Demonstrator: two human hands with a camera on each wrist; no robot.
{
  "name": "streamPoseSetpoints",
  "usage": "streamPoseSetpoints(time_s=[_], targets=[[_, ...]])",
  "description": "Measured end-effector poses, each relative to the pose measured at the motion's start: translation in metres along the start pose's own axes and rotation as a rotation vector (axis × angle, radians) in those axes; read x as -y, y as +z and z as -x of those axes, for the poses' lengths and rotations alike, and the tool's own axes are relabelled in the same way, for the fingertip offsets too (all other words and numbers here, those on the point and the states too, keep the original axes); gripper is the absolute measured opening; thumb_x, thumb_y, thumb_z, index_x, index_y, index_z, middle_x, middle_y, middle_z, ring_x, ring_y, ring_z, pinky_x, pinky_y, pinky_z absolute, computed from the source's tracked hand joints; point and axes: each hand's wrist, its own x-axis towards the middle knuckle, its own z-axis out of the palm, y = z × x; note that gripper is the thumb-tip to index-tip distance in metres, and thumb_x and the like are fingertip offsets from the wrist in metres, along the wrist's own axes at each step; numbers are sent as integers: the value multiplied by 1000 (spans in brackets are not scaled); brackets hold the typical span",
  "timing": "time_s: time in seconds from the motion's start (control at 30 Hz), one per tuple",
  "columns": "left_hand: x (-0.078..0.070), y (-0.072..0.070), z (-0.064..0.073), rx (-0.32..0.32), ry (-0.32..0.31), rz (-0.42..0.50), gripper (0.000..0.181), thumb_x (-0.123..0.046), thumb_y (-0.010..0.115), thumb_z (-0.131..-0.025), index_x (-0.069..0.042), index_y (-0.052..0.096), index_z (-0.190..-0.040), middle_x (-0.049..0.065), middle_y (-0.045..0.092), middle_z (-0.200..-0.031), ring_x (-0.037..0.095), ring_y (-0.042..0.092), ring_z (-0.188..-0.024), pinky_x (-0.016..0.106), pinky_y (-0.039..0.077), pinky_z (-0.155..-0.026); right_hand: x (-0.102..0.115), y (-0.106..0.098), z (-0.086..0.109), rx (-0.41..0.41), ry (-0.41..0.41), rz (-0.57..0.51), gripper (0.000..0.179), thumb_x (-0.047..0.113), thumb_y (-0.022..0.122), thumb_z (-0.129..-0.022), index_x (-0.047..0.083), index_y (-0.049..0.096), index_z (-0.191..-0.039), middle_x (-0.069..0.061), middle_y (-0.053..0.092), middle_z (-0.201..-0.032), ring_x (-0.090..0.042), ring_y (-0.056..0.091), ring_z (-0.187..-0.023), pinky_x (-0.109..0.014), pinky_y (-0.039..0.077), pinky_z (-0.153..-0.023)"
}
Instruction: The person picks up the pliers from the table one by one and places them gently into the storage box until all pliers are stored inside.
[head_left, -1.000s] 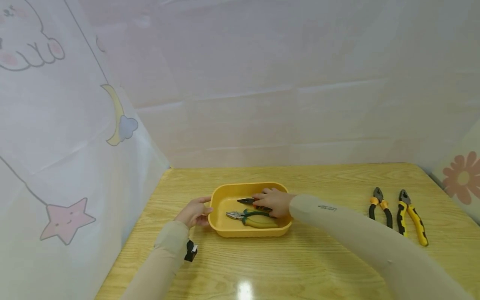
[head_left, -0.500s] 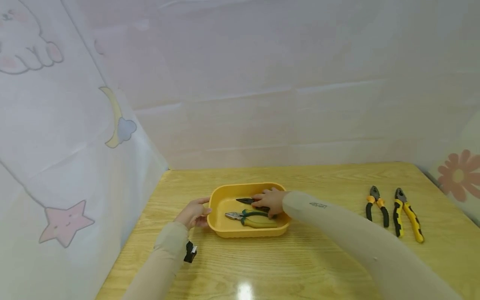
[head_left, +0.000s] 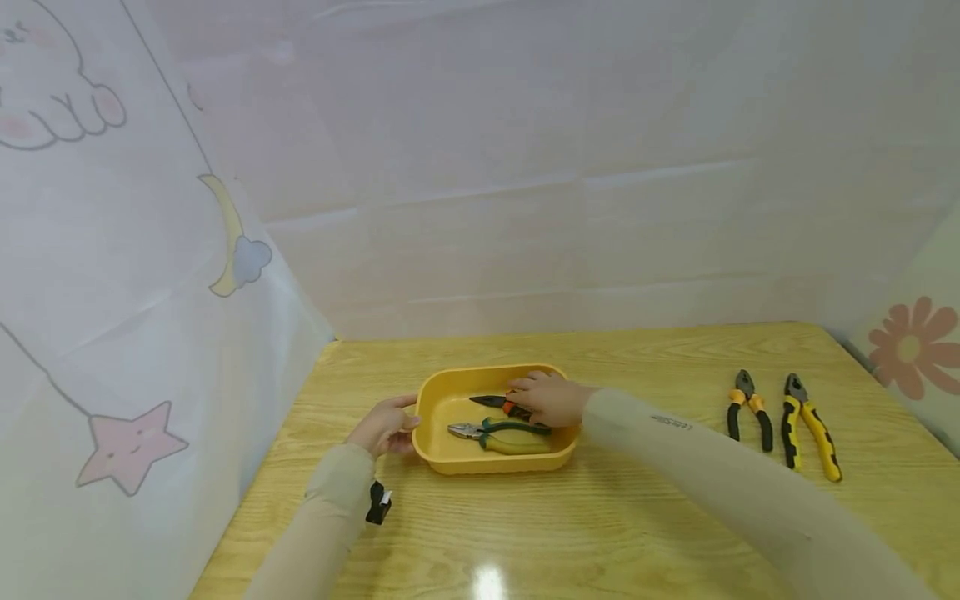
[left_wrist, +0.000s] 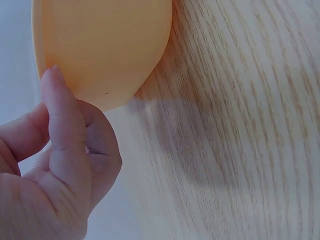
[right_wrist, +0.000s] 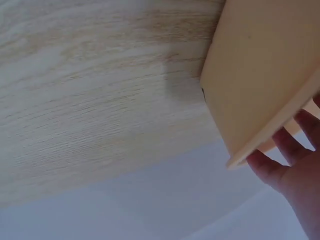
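Note:
My left hand (head_left: 386,427) holds the left end of a yellow plastic box (head_left: 427,425), thumb by the rim; in the left wrist view its curled fingers (left_wrist: 70,125) meet the box wall. Inside lie long-nose pliers (head_left: 491,401) with dark jaws and black-and-orange handles, partly hidden by my right hand (head_left: 553,400). Nearer me in the box are combination pliers (head_left: 517,448) with green-and-yellow handles. My right hand reaches over the right rim, fingers loosely extended above the long-nose pliers' handles. In the right wrist view, spread fingers (right_wrist: 290,145) pass over the rim.
Two more pliers lie on the wooden table (head_left: 637,533) at the right: one with orange-and-black handles (head_left: 763,429), one with yellow-and-black handles (head_left: 823,446). A small black object (head_left: 378,504) shows beside the left sleeve. Printed cloth (head_left: 525,250) hangs behind the table.
My right hand has lifted slightly off the long-nose pliers, and more of their orange handle shows. The left hand keeps its place at the box. The head view has shifted a little.

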Motion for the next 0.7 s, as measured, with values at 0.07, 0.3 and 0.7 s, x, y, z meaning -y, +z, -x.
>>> streamPoseSetpoints(time_s=[0.07,0.3,0.7], targets=[[-1,0,0,4,-1,-3,52,-1,52,-99,-7,39,-149,18,63,-92,16,57,-59,24,50,-48,-2,-1,7,-57,-10,-17,50,18,64,-96,6,50,-142,-16,42,-147,-39,37,-133,-57,35,-105],[-2,0,-1,0,-5,-11,52,0,51,-99,-6,39,-149,18,62,-93,17,58,-61,24,50,-49,-1,-5,35,-216,-32,-69,44,12,65,-94,1,55,-136,-21,49,-139,-41,43,-128,-56,34,-105],[-2,0,2,5,-7,4,51,-1,50,-100,-5,38,-149,19,62,-92,15,56,-58,23,50,-49,0,-4,77,-328,-21,-35,44,7,68,-91,-1,57,-133,-21,50,-136,-41,45,-124,-58,39,-100]])
